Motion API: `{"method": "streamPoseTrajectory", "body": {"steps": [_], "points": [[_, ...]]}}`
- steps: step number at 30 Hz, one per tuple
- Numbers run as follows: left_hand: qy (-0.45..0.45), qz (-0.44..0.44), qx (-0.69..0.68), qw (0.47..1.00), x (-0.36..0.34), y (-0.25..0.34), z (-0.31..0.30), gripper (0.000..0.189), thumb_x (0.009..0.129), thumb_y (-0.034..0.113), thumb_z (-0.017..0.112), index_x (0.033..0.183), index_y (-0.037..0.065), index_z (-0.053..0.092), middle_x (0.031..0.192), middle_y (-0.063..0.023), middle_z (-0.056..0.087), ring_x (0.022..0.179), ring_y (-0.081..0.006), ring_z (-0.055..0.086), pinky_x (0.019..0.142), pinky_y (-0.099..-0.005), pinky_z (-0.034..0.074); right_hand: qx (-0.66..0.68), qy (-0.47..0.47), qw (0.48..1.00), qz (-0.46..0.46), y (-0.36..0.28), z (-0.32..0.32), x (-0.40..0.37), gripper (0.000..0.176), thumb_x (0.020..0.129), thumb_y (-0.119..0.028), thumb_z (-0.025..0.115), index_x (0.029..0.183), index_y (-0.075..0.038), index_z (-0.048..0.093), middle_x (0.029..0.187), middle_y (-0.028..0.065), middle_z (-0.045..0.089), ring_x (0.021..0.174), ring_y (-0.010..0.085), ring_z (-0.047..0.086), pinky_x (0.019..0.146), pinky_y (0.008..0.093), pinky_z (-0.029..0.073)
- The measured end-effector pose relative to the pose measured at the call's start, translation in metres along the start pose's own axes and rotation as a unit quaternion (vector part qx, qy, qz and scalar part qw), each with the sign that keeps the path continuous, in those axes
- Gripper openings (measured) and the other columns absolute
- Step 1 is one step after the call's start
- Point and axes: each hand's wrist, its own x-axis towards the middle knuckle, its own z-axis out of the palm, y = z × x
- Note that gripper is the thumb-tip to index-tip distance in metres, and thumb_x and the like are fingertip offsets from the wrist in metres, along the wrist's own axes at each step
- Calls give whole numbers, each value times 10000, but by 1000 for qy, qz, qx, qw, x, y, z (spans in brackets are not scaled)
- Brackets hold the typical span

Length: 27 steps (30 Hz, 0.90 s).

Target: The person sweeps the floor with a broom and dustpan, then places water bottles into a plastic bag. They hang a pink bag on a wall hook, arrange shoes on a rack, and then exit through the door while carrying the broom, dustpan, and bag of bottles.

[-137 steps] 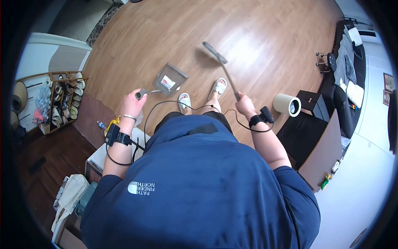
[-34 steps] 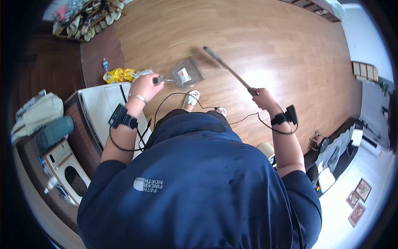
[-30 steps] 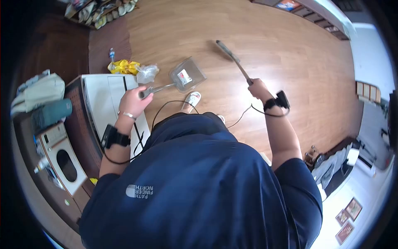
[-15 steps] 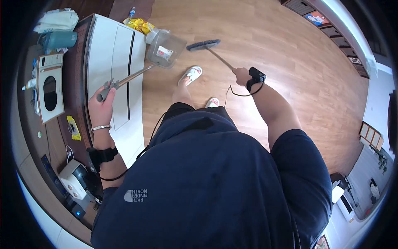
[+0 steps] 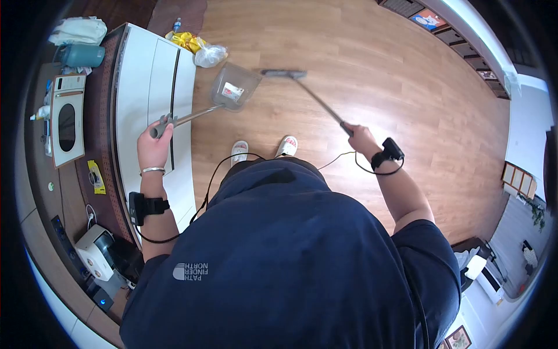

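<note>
Head view: the left hand (image 5: 153,149) has its grip closed around the end of the long handle of a clear dustpan (image 5: 235,88), whose pan sits low over the wooden floor (image 5: 378,75) just beside a white cabinet (image 5: 152,75). The right hand (image 5: 360,138) has its grip closed on the handle of a broom (image 5: 317,99). The broom's bristle head (image 5: 283,74) lies on the floor right next to the pan's mouth. A crumpled plastic bag (image 5: 210,55) lies near the pan. Two white slippers (image 5: 239,152) stand below.
</note>
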Motion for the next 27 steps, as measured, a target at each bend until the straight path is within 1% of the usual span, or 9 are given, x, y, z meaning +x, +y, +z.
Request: {"method": "streamPoseTrajectory", "body": {"steps": [5, 7, 11, 13, 15, 21, 23, 26, 27], "points": [[-33, 34, 43, 998, 4, -4, 21, 331, 873, 266, 746, 1108, 32, 740, 837, -135, 741, 720, -185, 689, 710, -313, 521, -66, 96, 993, -7, -25, -9, 91, 364, 865, -85, 544, 1208, -51, 660, 1105, 251, 697, 1029, 421, 683, 897, 478, 562], [-61, 22, 63, 996, 4, -3, 23, 329, 862, 277, 751, 1115, 67, 742, 855, -151, 740, 744, -233, 711, 708, -335, 530, -47, 99, 993, 37, -34, 2, 129, 326, 868, -110, 555, 1155, -4, 665, 1104, 267, 694, 1051, 437, 674, 896, 486, 567], [-92, 46, 113, 988, 2, -16, 20, 335, 857, 308, 748, 1115, 95, 741, 883, -156, 736, 782, -295, 717, 709, -361, 540, -86, 61, 991, 81, -75, 28, 127, 312, 849, -139, 582, 1121, -16, 673, 1058, 256, 708, 1034, 373, 701, 843, 460, 578], [-111, 94, 123, 982, 13, -23, 25, 325, 852, 342, 732, 1097, 128, 743, 916, -151, 734, 817, -351, 699, 711, -400, 547, -274, -27, 959, -64, -81, 51, 125, 235, 837, -109, 575, 963, 36, 711, 1032, 268, 703, 1018, 383, 702, 844, 471, 574], [-140, 97, 143, 975, 21, -29, 26, 325, 852, 358, 720, 1096, 143, 743, 914, -151, 730, 825, -355, 694, 711, -411, 549, -142, 77, 987, -20, -85, 102, 97, 250, 827, -92, 568, 994, 45, 695, 1019, 277, 694, 1010, 397, 695, 832, 469, 577], [-217, 154, 210, 941, 38, -44, 19, 320, 852, 399, 681, 1059, 162, 737, 885, -146, 720, 840, -358, 684, 714, -448, 551, -49, -66, 997, -3, -136, 177, -7, 317, 826, -37, 528, 1116, -15, 657, 1033, 282, 684, 1011, 431, 679, 878, 497, 552], [-217, 184, 208, 936, 44, -53, 16, 337, 841, 392, 705, 1073, 149, 742, 947, -154, 728, 880, -365, 688, 747, -436, 553, -15, -55, 998, 22, -148, 184, -28, 423, 828, -58, 536, 1227, -87, 673, 1067, 257, 700, 992, 407, 694, 848, 467, 558], [-263, 189, 226, 919, 58, -67, 9, 348, 841, 405, 699, 1070, 147, 741, 971, -150, 728, 896, -361, 687, 748, -439, 552, 78, 25, 991, 107, -161, 193, -66, 499, 844, -106, 558, 1330, -163, 653, 1055, 242, 716, 975, 368, 710, 839, 436, 555], [-265, 195, 226, 917, 62, -69, 9, 348, 841, 405, 699, 1070, 147, 741, 971, -150, 728, 896, -361, 687, 748, -439, 552, 81, 70, 989, 100, -144, 214, -67, 524, 844, -85, 540, 1353, -163, 638, 947, 219, 733, 817, 332, 728, 728, 420, 573]]}}
